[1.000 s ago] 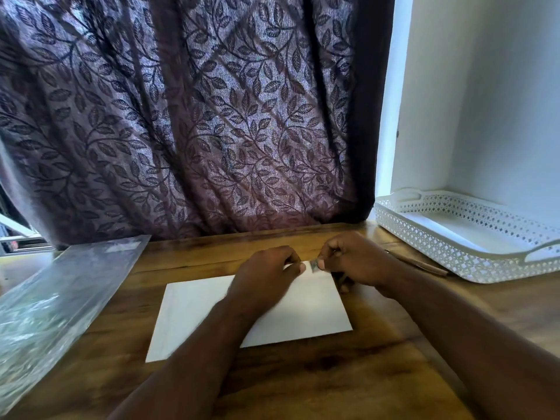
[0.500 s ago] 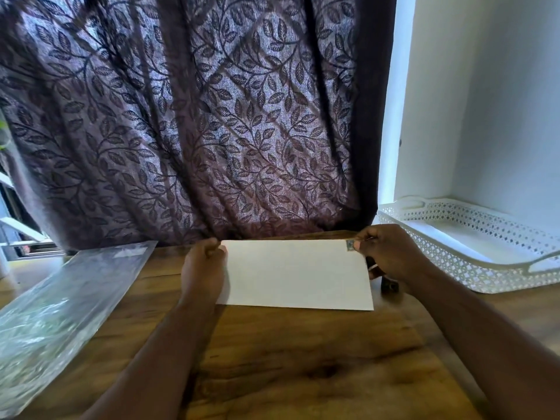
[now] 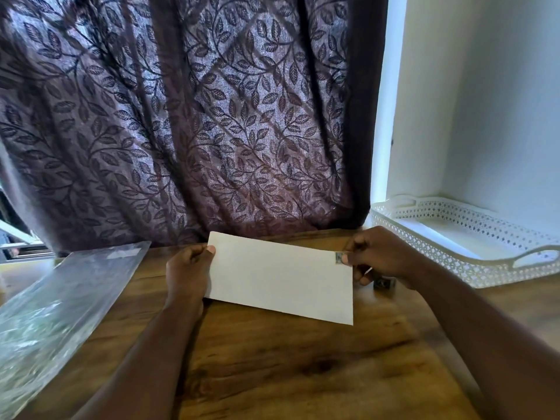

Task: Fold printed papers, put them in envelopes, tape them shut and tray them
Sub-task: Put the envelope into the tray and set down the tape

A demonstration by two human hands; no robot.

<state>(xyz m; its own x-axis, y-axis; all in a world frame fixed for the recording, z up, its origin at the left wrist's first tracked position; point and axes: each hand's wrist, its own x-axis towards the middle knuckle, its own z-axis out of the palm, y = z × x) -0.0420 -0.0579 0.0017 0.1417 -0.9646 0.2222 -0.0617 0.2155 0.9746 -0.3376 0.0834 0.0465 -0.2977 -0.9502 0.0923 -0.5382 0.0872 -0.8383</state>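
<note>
Pinching the sheet [image 3: 278, 277] at its left edge, the left thumb [image 3: 209, 250] lay on the upper face near the far corner. The other fingers of the left hand [image 3: 186, 274] curled round the edge and went out of sight beneath it. On the opposite side, the right hand [image 3: 385, 256] gripped the right edge near its far corner, thumb and forefinger closed tight together on the paper. The lower fingers [image 3: 363, 278] were curled in under the edge. Just beside those fingertips, a small grey patch [image 3: 338, 257] sat on the sheet; what it was could not be told.

The sheet was plain white and oblong, and whether it was an envelope or a folded paper could not be told. It was held between both hands over the far middle of the table [image 3: 272, 359], skewed, with its far left corner raised against the foot of the curtain [image 3: 197, 116]. Whether its near edge touched the wood could not be told.

A small dark object [image 3: 383, 283] lay on the table just under the right hand. Further right, near the white wall [image 3: 500, 101], stood a white perforated tray [image 3: 485, 268], apart from the sheet. At the left end of the table lay a clear plastic sleeve [image 3: 60, 292], blurred and well apart from the left hand.
</note>
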